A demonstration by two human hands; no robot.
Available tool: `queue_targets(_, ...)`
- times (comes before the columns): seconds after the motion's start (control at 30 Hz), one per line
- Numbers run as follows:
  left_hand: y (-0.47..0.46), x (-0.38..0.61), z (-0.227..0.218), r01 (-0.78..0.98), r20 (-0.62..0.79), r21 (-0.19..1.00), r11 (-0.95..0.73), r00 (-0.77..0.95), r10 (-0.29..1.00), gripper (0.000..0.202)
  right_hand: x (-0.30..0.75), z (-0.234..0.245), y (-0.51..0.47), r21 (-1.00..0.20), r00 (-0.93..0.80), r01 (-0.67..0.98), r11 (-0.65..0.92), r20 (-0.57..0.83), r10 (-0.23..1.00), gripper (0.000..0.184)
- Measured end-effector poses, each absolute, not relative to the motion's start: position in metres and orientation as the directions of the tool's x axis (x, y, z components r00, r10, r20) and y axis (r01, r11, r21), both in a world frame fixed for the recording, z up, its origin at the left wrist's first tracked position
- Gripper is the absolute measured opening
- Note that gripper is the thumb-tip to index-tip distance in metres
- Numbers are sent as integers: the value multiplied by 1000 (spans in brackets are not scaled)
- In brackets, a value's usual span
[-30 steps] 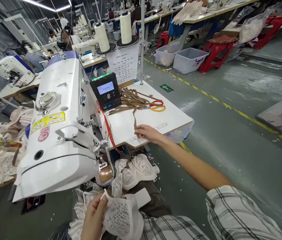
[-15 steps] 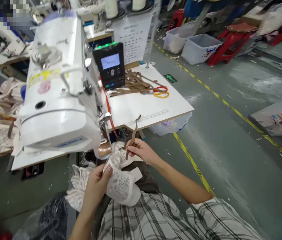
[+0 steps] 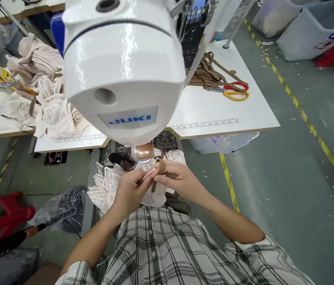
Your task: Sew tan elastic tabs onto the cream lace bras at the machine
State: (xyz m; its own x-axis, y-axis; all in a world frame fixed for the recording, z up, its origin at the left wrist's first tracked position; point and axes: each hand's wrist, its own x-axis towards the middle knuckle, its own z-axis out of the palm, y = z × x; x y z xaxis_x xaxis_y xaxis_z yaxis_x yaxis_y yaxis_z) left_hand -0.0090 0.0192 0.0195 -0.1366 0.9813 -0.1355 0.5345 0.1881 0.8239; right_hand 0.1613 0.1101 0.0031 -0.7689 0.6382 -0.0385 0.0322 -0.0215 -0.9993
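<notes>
My left hand [image 3: 131,189] is closed on the edge of a white lace garment [image 3: 107,186] lying in my lap. My right hand [image 3: 178,180] pinches a short brown strap [image 3: 161,167] against that same edge. Both hands meet just below the head of the white sewing machine [image 3: 125,59], near its copper-coloured part [image 3: 144,151]. The machine head hides the needle area. More lace bunches around and under my hands.
A pile of brown straps [image 3: 205,71] and red-and-yellow scissors [image 3: 234,90] lie on the white table [image 3: 214,114] to the right. Beige lace garments [image 3: 48,107] are heaped on the left table. Plastic bins [image 3: 312,27] stand on the floor, a red stool [image 3: 3,215] at lower left.
My right hand took a brown strap from the table and brought it down to the lace in my left hand. The view tilted down, close under the machine head.
</notes>
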Motion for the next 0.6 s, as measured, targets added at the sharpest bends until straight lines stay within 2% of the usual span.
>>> queue_targets(0.07,17,-7,18,527,-115,836,154,-106,988,35,157,6,108,-999,-749,42,-12,-39,661,23)
queue_targets(0.17,11,0,6,454,-22,889,65,-101,995,22,153,5,108,-990,-709,-29,-135,-75,701,22)
queue_targets(0.3,5,10,-19,470,74,881,53,-246,966,20,150,-4,120,-975,-672,-53,-217,-125,730,21)
queue_targets(0.37,6,8,-24,553,164,833,-8,-233,959,28,148,-8,132,-979,-642,-21,-202,-142,753,22)
queue_targets(0.47,14,-4,-14,680,278,717,-154,-76,958,34,142,-10,157,-987,-603,6,-159,-130,787,26)
queue_targets(0.53,21,-13,-1,691,242,711,-125,-74,968,32,135,-9,174,-997,-589,41,-68,-79,805,26)
queue_targets(0.6,28,-20,12,642,142,767,-15,-146,979,33,126,-8,190,-991,-584,99,87,13,811,23)
